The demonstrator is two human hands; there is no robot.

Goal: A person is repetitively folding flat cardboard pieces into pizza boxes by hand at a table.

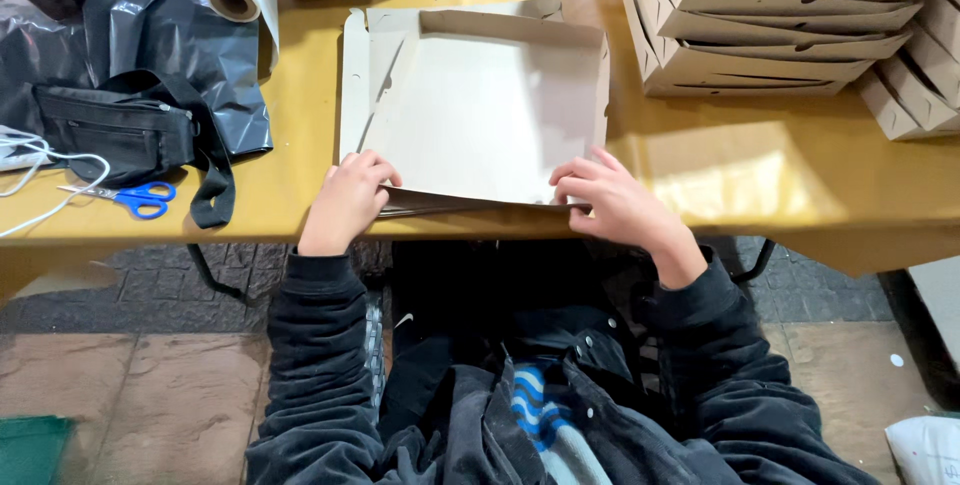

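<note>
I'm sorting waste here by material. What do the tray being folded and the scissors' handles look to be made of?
The tray looks like thin matte cardboard: pale grey-white inside, with creased flaps and torn-looking edges. The scissors have glossy blue handles, probably plastic.

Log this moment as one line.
left hand: pressing near flap | right hand: pressing near flap | cardboard box: half-folded on yellow table

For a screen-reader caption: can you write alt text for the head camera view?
Seen from above, a person's left hand and right hand press down the near flap of a half-folded cardboard box on a yellow table. Finished boxes are stacked at the right; blue scissors and a black pouch lie at the left.
</note>
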